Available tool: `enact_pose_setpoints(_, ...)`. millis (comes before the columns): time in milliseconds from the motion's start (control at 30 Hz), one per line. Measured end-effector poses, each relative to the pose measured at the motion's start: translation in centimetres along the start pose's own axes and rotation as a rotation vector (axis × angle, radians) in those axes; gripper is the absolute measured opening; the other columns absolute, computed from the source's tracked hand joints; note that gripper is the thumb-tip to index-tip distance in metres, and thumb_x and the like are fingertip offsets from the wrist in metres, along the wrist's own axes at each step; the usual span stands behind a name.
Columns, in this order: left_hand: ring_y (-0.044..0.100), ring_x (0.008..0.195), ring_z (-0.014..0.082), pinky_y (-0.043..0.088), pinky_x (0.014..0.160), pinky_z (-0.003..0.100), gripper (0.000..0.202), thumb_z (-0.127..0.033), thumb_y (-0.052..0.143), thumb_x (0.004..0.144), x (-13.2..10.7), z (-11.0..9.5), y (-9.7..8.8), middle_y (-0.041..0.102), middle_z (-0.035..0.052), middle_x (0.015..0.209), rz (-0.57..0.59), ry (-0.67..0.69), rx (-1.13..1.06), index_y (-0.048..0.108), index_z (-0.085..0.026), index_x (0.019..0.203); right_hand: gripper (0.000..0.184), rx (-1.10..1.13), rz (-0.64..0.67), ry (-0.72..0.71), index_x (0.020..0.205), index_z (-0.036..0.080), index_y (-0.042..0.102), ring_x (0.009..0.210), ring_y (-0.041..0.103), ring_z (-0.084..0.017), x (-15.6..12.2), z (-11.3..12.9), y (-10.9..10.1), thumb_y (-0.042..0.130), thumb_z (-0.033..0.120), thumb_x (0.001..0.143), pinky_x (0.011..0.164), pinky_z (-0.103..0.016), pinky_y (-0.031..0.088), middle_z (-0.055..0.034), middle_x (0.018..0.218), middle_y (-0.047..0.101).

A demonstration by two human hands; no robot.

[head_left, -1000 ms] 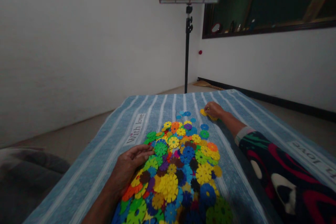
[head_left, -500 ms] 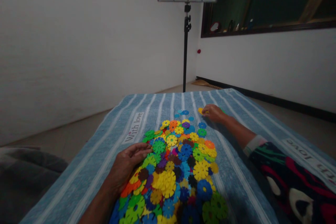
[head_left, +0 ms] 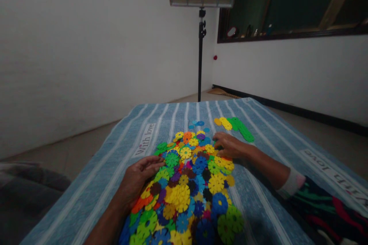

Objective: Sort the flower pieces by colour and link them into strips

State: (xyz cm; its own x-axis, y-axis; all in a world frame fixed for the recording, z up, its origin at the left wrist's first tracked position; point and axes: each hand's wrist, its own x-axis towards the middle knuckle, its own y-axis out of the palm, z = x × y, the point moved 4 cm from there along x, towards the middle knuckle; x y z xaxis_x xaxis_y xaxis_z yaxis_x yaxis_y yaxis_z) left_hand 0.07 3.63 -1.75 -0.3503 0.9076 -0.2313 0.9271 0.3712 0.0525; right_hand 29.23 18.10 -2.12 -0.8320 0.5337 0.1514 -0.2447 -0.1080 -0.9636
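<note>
Head camera: my left hand rests, fingers together, against the snowflake-disc pile on striped cloth; my right hand curls over its far right edge. I can't tell if either pinches anything. A careless sideways drag could scatter the loose pile.

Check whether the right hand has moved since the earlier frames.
Yes. Against the striped cloth, the right hand has come nearer the wearer, from the yellow discs to the far right edge of the disc pile.
</note>
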Motion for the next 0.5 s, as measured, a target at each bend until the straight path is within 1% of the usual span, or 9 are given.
enact_pose_setpoints(167, 0.072, 0.091, 0.0259, 0.058, 0.074, 0.028, 0.039, -0.028, 0.085, 0.049, 0.1, 0.1, -0.1, 0.077, 0.0106, 0.093, 0.012, 0.003, 0.007, 0.071, -0.016, 0.084, 0.013, 0.099, 0.017, 0.049, 0.082, 0.015, 0.075, 0.112, 0.052, -0.028, -0.1, 0.0, 0.2, 0.068, 0.021, 0.071, 0.094, -0.039, 0.041, -0.0131, 0.113, 0.061)
enact_pose_setpoints(300, 0.071, 0.096, 0.0276, 0.058, 0.078, 0.029, 0.039, -0.027, 0.084, 0.048, 0.1, 0.0, -0.1, 0.078, 0.0108, 0.090, 0.015, 0.011, 0.001, 0.071, -0.016, 0.083, 0.010, 0.253, -0.045, 0.093, 0.074, 0.018, 0.075, 0.106, 0.057, -0.023, -0.2, -0.9, 0.0, 0.067, 0.016, 0.069, 0.093, -0.034, 0.043, -0.0080, 0.106, 0.065)
enact_pose_setpoints(400, 0.071, 0.096, 0.0270, 0.058, 0.077, 0.028, 0.038, -0.028, 0.084, 0.050, 0.1, 0.0, 0.0, 0.078, 0.0107, 0.091, 0.020, 0.009, -0.001, 0.071, -0.016, 0.084, 0.011, 0.342, -0.076, 0.120, 0.071, 0.018, 0.074, 0.100, 0.061, -0.021, 0.1, -2.2, -1.0, 0.064, 0.015, 0.070, 0.091, -0.032, 0.045, -0.0063, 0.102, 0.068)
enact_pose_setpoints(500, 0.071, 0.094, 0.0256, 0.057, 0.077, 0.027, 0.038, -0.027, 0.085, 0.051, 0.0, 0.0, 0.0, 0.078, 0.0104, 0.092, 0.015, 0.002, -0.004, 0.071, -0.016, 0.084, 0.013, 0.302, -0.165, 0.191, 0.072, 0.019, 0.074, 0.098, 0.062, -0.021, 0.8, -4.6, -2.9, 0.061, 0.015, 0.073, 0.091, -0.032, 0.045, -0.0059, 0.096, 0.070)
